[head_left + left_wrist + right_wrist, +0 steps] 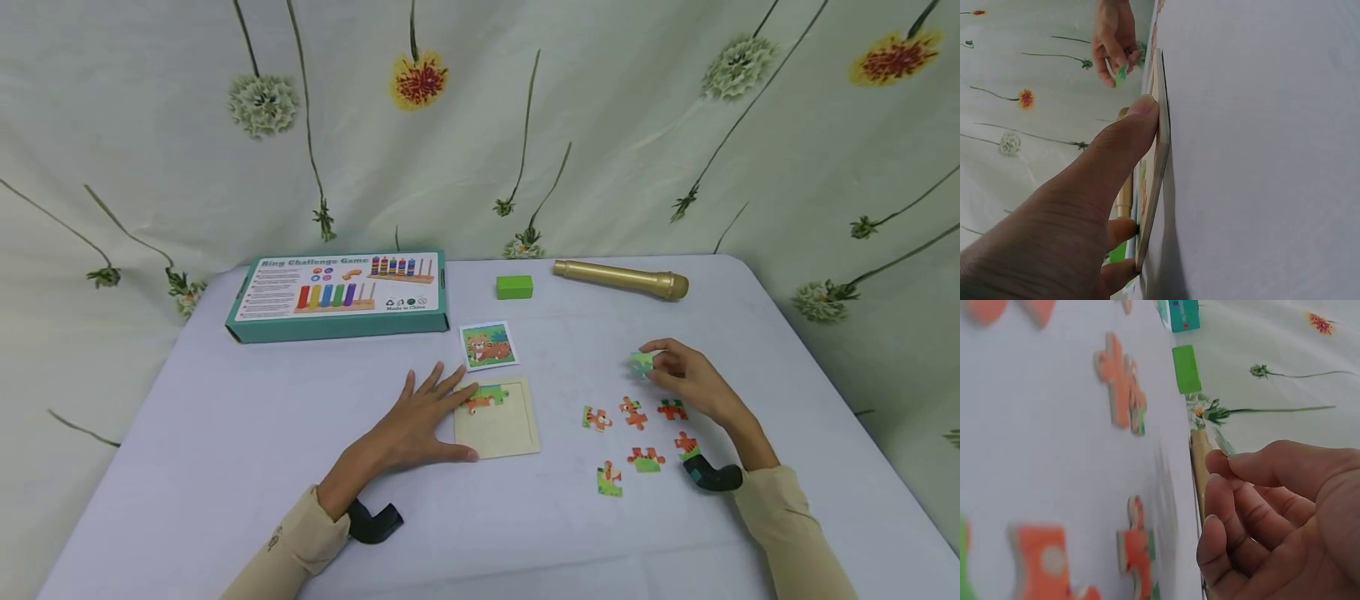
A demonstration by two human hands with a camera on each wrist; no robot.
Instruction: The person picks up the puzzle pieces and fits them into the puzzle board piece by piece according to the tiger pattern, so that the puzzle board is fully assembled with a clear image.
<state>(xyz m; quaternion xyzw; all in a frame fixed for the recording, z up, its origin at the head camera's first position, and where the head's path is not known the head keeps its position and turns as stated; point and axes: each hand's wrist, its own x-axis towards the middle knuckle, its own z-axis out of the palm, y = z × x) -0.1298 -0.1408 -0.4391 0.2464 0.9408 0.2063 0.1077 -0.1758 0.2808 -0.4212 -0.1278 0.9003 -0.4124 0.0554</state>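
Note:
My left hand lies with fingers spread over the left side of a square wooden puzzle tray. Its thumb rests on the tray's near edge, as the left wrist view also shows. Joined green and orange pieces sit in the tray's upper left, partly under the fingers. On the right, my right hand pinches a green puzzle piece between thumb and index finger, held up over the cloth. Several loose orange and green puzzle pieces lie below and left of that hand.
Behind the tray lies a tiger picture card. Farther back are a green block, a gold toy microphone and a Ring Challenge Game box at the left. A flowered curtain hangs behind the table.

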